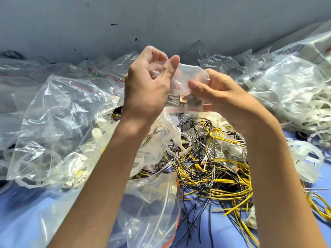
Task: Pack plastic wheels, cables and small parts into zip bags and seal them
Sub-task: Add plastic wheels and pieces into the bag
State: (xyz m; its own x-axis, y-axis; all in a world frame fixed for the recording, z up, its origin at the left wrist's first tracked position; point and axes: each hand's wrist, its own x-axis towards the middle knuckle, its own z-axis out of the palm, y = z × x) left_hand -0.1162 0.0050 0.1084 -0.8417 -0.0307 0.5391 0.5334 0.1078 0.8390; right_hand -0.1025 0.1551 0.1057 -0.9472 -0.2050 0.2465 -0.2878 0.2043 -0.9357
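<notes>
Two hands hold a small clear plastic zip bag (pixel 186 74) above the tangled yellow and black cables (pixel 215 167). The left hand (pixel 145 86) pinches its upper corner and the right hand (pixel 216 93) grips its right edge. Small metal screws and a dark round part (pixel 184 102) lie inside. Sealing looks like the next step, which calls for pinching along the zip strip.

Wall (pixel 161 18): grey-blue, straight ahead of me, plain and matte.
Dark marks (pixel 114 24): small specks and scuffs scattered over the wall's middle.
Blue sheet (pixel 18 221): spread below me, bare at my lower left.
</notes>
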